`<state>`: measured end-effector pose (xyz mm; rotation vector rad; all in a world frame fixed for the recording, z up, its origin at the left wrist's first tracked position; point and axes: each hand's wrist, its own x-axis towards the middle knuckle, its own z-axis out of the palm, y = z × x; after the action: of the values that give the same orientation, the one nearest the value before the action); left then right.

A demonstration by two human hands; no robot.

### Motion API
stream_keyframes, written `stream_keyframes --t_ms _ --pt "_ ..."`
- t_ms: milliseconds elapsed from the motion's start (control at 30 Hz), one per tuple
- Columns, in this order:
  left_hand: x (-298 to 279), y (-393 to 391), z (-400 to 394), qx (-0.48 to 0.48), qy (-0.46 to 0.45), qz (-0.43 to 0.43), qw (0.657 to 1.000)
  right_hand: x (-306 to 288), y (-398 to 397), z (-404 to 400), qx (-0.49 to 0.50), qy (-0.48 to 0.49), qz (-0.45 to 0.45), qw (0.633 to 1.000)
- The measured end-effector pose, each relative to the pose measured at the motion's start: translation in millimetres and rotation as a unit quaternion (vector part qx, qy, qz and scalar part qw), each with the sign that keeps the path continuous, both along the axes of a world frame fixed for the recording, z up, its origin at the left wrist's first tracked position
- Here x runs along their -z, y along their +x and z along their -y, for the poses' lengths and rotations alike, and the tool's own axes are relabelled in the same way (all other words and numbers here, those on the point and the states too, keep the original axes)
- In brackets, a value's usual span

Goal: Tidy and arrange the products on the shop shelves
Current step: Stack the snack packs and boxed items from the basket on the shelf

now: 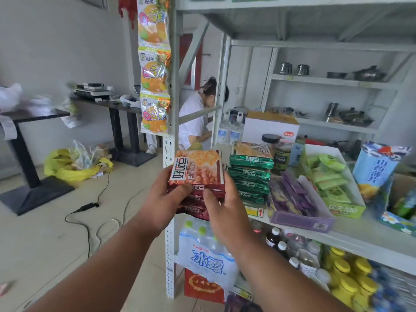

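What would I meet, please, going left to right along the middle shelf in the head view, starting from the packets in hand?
Red biscuit packets → green packet stack → purple box → green box → blue carton.

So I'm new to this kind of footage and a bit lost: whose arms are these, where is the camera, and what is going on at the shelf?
There is no machine here. The one picture comes from a wide-angle camera worn on a person's head, looking forward and down, so the two bare arms are that person's own. The left hand and the right hand together grip a stack of red biscuit packs at the shelf's left end. On the shelf beside it sit a stack of green packs, a purple box of sachets, a green box of sachets and a blue carton. Below are a pack of water bottles and yellow-capped bottles. A strip of orange snack bags hangs from the post.
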<state>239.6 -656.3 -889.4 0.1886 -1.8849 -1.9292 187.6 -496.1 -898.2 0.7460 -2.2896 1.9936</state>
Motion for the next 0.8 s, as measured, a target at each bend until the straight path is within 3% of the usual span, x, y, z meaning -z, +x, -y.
stream_keyframes --t_ms 300,500,633,800 --pt "-2 -50 15 -0.006 0.011 0.025 1.0 0 -40 21 0.034 0.01 0.041 0.999" --pt "14 -68 18 -0.047 0.029 0.008 0.998 7 -54 28 0.037 0.028 0.021 0.999" --pt "19 -71 17 -0.099 0.058 0.001 0.993 15 -51 30 0.047 0.004 -0.054 0.997" --pt "35 -81 22 -0.119 0.052 -0.03 0.991 34 -51 31 0.039 0.059 -0.158 0.985"
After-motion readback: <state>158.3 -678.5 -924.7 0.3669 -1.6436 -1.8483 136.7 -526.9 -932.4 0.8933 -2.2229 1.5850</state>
